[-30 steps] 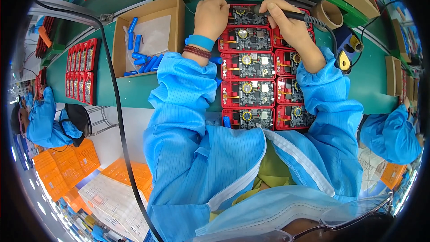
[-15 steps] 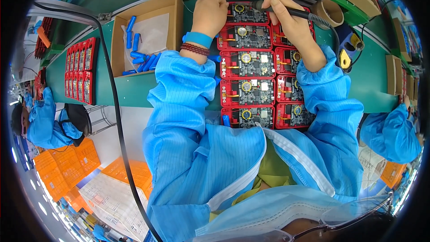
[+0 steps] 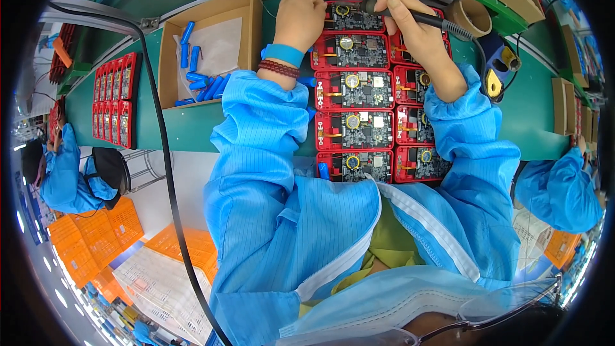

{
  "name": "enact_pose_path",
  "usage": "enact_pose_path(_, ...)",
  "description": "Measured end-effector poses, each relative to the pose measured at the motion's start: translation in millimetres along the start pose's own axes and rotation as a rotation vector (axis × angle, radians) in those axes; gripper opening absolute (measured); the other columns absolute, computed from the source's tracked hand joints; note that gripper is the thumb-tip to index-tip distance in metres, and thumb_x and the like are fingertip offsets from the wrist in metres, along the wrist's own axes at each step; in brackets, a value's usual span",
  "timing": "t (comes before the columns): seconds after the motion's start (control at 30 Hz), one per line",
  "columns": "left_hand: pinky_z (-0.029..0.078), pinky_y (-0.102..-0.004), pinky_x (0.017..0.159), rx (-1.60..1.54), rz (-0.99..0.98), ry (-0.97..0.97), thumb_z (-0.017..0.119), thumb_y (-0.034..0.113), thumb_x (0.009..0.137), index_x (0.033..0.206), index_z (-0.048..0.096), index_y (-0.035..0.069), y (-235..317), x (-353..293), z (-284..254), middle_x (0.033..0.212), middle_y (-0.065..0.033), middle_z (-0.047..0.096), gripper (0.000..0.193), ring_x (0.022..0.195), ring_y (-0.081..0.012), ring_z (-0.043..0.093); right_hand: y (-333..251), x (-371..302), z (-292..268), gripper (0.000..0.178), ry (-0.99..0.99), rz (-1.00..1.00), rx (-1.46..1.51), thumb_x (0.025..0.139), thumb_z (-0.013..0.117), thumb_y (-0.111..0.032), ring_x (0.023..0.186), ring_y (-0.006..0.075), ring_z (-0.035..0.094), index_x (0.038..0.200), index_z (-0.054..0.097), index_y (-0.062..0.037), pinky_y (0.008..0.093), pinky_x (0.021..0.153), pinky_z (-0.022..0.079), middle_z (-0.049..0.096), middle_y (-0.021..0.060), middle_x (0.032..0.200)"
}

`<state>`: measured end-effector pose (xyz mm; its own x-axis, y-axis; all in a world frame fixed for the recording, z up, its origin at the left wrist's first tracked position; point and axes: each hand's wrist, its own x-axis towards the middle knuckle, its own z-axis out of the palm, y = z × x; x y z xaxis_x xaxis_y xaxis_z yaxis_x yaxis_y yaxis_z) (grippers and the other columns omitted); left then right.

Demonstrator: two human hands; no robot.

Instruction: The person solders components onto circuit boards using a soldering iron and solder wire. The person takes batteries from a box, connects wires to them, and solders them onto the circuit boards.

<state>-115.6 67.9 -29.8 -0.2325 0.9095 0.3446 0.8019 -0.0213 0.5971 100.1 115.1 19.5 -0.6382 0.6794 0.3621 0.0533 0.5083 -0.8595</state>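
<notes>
My right hand (image 3: 410, 22) grips the dark handle of a soldering iron (image 3: 428, 19), its cable leading off to the right. The iron's tip end is over the farthest circuit board (image 3: 356, 18), which sits in a red case. At that case's left edge my left hand (image 3: 300, 18) is closed, its fingertips turned away, so what they pinch is hidden. Two columns of red cases with circuit boards (image 3: 368, 91) run toward me, each board bearing a round yellow-rimmed part. Blue cylindrical cells (image 3: 323, 170) lie partly beside and under my left forearm.
A cardboard box (image 3: 250, 32) with paper and several blue cells stands left. Farther left is a block of filled red cases (image 3: 115, 102). A soldering-iron stand with yellow sponge (image 3: 494, 83) and a brown round tub (image 3: 471, 18) are right. A black cable (image 3: 168, 147) hangs across the left side.
Both my hands keep nearly the same place, with the iron at the same board. At the far left, a co-worker's head and arms have shifted slightly.
</notes>
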Motion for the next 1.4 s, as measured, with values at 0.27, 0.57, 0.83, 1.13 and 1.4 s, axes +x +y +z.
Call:
enact_pose_path(0.27,0.044,-0.0460,0.075,0.018,0.027,-0.004,0.062,0.014,0.080,0.074,0.063,0.005,-1.6,-1.0,-0.1,0.081,-0.0164,0.062,0.011,0.081,-0.0365,0.056,3.5,-0.1,2.3,0.034,0.005,0.029,0.005,0.097,0.046,-0.035,0.061,0.0055,0.044,0.095,0.063,-0.0055,0.0207,0.056,0.034,0.050,-0.0006,0.065)
enact_pose_path(0.57,0.046,-0.0450,0.074,-0.006,0.001,-0.050,0.061,0.013,0.079,0.079,0.065,0.006,1.3,0.4,-3.9,0.080,-0.0170,0.062,0.008,0.081,-0.0356,0.058,7.3,0.1,2.4,0.034,-0.005,0.033,0.013,0.097,0.046,-0.035,0.061,0.0056,0.045,0.096,0.063,-0.0051,0.0206,0.055,0.035,0.050,-0.0006,0.066)
enact_pose_path(0.83,0.047,-0.0441,0.073,-0.011,-0.013,-0.058,0.061,0.014,0.080,0.080,0.065,0.005,2.3,0.0,-6.0,0.080,-0.0170,0.061,0.009,0.081,-0.0349,0.058,5.4,0.8,4.1,0.037,0.000,0.016,-0.002,0.097,0.045,-0.036,0.058,0.0075,0.046,0.097,0.062,-0.0041,0.0241,0.054,0.037,0.048,0.0007,0.061)
enact_pose_path(1.13,0.047,-0.0411,0.070,0.011,0.012,-0.069,0.061,0.016,0.081,0.082,0.065,0.005,0.4,1.1,-6.5,0.081,-0.0163,0.061,0.012,0.079,-0.0337,0.058,7.1,1.3,3.6,0.036,-0.022,0.006,-0.036,0.097,0.046,-0.036,0.058,0.0081,0.047,0.095,0.063,-0.0041,0.0249,0.053,0.038,0.050,0.0008,0.063)
enact_pose_path(1.4,0.046,-0.0455,0.073,-0.009,0.003,-0.071,0.062,0.016,0.079,0.080,0.066,0.006,-0.1,1.5,-5.3,0.080,-0.0181,0.062,0.011,0.081,-0.0366,0.058,1.4,-0.7,2.1,0.034,-0.001,-0.009,-0.020,0.096,0.048,-0.035,0.059,0.0086,0.047,0.095,0.063,-0.0046,0.0250,0.054,0.039,0.050,0.0013,0.065)
